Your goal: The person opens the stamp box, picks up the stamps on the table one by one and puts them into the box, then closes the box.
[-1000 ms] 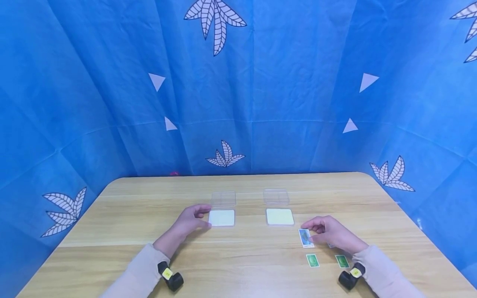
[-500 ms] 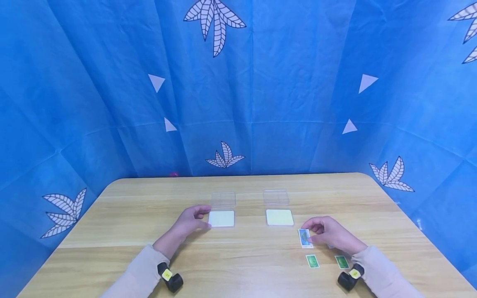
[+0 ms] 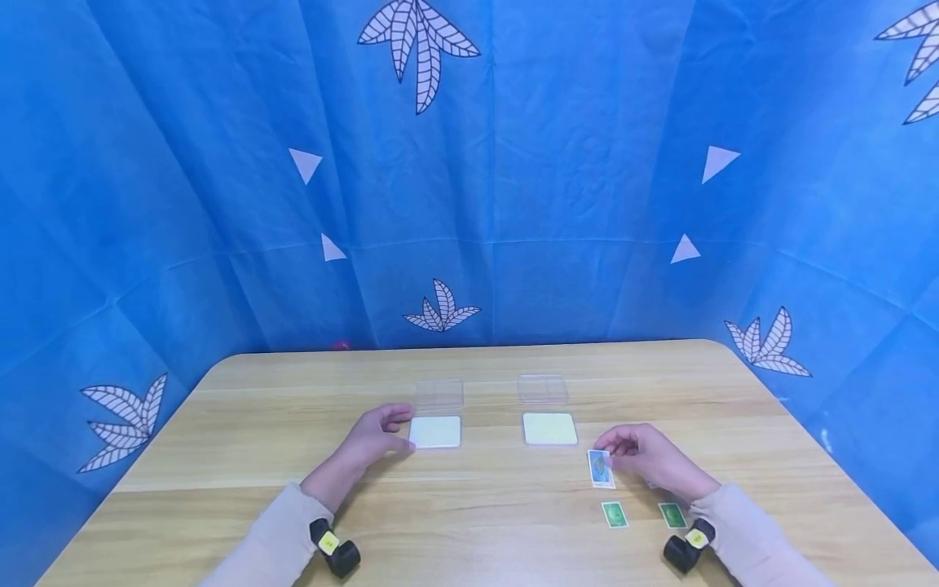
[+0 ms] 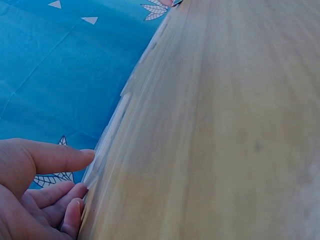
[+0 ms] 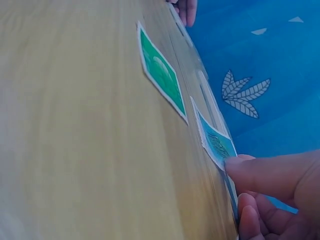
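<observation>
My left hand (image 3: pixel 372 435) is at the left edge of a shallow clear plastic case (image 3: pixel 435 432) with a white inside, thumb at the near corner and index finger at the far one. In the left wrist view its fingertips meet the thin clear rim. To the right, my right hand (image 3: pixel 651 458) pinches a small blue picture card (image 3: pixel 598 470) with a white border between thumb and fingers. The right wrist view shows the card (image 5: pixel 212 140) tilted, close to the tabletop. Two small green cards (image 3: pixel 614 514) lie nearer me; one is beside my right wrist.
A second clear case (image 3: pixel 549 429) with a pale yellowish-white inside stands between the hands. Behind the cases lie two clear lids, a left lid (image 3: pixel 438 394) and a right lid (image 3: pixel 543 389). A blue patterned curtain (image 3: pixel 587 285) hangs behind the wooden table (image 3: pixel 308 416).
The blue card shifts and turns slightly in my right fingers, whose thumb has drawn back a little toward the card's edge. My left hand stays at the case.
</observation>
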`<control>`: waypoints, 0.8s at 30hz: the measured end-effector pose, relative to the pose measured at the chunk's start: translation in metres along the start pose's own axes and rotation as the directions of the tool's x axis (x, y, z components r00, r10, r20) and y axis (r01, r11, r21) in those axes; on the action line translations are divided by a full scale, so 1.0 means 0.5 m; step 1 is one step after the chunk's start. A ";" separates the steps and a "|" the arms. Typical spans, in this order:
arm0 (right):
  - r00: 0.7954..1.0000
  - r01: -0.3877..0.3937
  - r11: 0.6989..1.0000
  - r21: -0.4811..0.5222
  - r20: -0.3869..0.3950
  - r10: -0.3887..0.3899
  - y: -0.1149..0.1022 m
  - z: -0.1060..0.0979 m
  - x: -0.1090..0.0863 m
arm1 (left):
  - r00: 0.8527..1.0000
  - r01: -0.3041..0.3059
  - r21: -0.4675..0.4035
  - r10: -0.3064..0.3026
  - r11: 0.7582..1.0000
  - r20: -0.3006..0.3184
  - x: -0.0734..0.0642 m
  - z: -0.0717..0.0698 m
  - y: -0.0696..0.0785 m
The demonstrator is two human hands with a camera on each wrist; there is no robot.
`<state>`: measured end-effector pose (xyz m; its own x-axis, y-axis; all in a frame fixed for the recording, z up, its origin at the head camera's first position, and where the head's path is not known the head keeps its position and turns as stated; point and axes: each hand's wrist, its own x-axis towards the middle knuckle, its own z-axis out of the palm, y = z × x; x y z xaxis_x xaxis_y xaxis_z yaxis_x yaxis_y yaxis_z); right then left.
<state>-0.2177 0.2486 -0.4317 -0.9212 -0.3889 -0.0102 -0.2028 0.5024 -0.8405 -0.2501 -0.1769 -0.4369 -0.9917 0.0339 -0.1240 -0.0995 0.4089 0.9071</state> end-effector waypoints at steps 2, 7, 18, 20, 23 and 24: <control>1.000 -0.005 1.000 0.003 -0.008 0.005 -0.002 0.001 0.000 | 1.000 0.001 0.003 -0.001 1.000 0.001 0.000 0.000 -0.001; 0.999 -0.026 1.000 0.017 -0.021 0.026 -0.004 0.003 -0.001 | 1.000 -0.002 0.005 0.002 1.000 0.001 0.001 -0.001 -0.001; 0.998 -0.046 0.999 0.028 -0.050 0.048 -0.010 0.006 -0.002 | 1.000 0.000 0.009 0.001 1.000 -0.011 0.002 0.001 -0.008; 0.998 -0.044 0.998 0.035 -0.049 0.046 -0.011 0.006 -0.003 | 1.000 0.003 0.011 -0.003 1.000 -0.011 0.002 0.001 -0.009; 0.998 -0.036 0.998 0.045 -0.045 0.038 -0.016 0.005 -0.005 | 1.000 0.004 0.013 -0.004 1.000 -0.009 0.002 0.001 -0.009; 0.998 -0.035 0.998 0.051 -0.044 0.037 -0.017 0.004 -0.005 | 1.000 0.007 0.013 -0.007 1.000 -0.008 0.001 0.000 -0.008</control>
<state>-0.2132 0.2439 -0.4257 -0.9418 -0.3358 -0.0176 -0.1534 0.4756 -0.8662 -0.2502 -0.1784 -0.4407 -0.9916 0.0234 -0.1274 -0.1058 0.4212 0.9008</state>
